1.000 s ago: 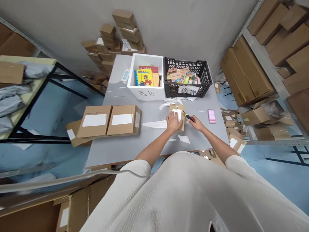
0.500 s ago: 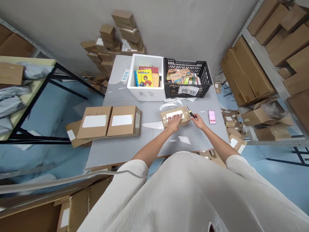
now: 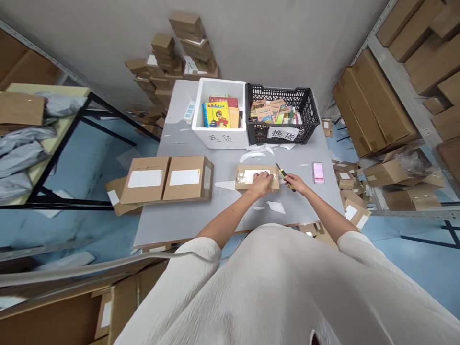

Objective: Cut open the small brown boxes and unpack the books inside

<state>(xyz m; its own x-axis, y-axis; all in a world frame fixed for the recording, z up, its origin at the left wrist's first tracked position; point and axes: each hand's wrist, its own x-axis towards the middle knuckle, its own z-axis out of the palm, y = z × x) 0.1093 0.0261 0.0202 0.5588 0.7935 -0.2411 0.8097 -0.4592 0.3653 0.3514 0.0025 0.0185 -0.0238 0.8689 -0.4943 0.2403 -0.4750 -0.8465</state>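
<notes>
A small taped cardboard box (image 3: 241, 184) with a white label lies on the grey table in front of me. My left hand (image 3: 261, 184) is on its top right part, fingers bent over the label and gripping the box. Just right of the box, my right hand (image 3: 296, 183) is closed around a yellow-and-black utility knife (image 3: 289, 183). The knife's blade points up and left, close to the box's right end; whether it touches the box I cannot tell. White paper scraps (image 3: 276, 207) lie nearby on the table.
Behind stand a white foam box (image 3: 219, 140) and a black plastic crate (image 3: 312, 115), both with books inside. Two larger cartons (image 3: 187, 191) sit to the left. A phone (image 3: 318, 172) lies to the right. A shelf (image 3: 386, 72) holds boxes beyond.
The small box has turned to lie squarer to me. My left fingers have gone from spread flat to bent. The knife in my right hand has tilted, showing more of its handle.
</notes>
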